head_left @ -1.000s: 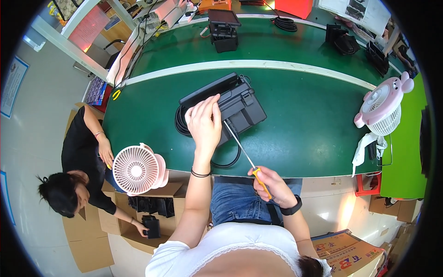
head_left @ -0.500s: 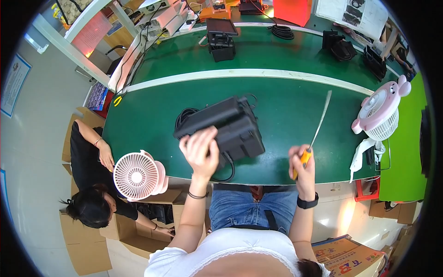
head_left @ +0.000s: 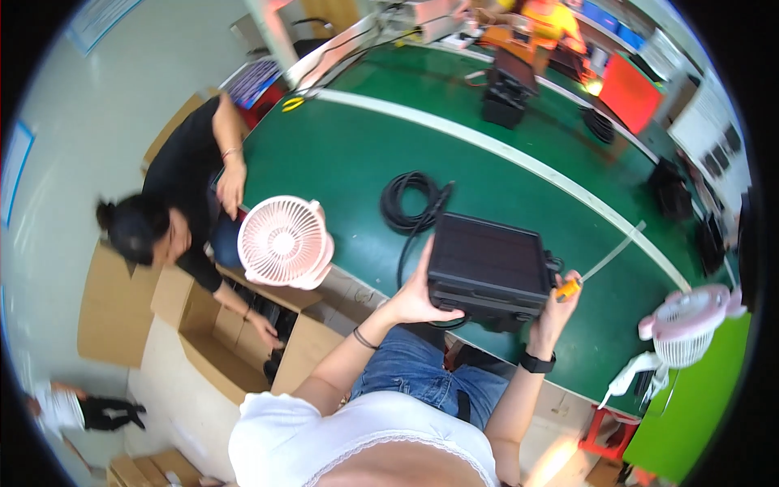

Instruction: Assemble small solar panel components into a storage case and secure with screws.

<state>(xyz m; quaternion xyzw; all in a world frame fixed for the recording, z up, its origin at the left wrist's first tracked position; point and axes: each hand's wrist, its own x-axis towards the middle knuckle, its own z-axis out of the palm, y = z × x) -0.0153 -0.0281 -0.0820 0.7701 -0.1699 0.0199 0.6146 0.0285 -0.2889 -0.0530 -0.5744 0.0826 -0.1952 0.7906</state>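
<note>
A black boxy case [head_left: 488, 258] with a flat dark panel on top is at the near edge of the green table. My left hand [head_left: 416, 296] grips its left side, thumb along the front. On its right side, my right hand [head_left: 557, 312] is closed round a screwdriver [head_left: 570, 290] with a yellow handle, and also rests against the case. The long thin shaft points away to the right. A coiled black cable [head_left: 410, 203] lies behind the case to the left, with a strand running down beside it. The fingertips behind the case are hidden.
A pink fan [head_left: 284, 242] stands at the left table edge, another pink fan [head_left: 690, 321] at the right. A person in black [head_left: 182, 178] reaches into a cardboard box [head_left: 223, 341] on the left. Yellow-handled pliers [head_left: 293, 104] lie at the far left corner.
The case has been turned so its panel faces up, and its cable coil now lies apart on the table. My right hand has come to the case, still holding the screwdriver. The view has rotated.
</note>
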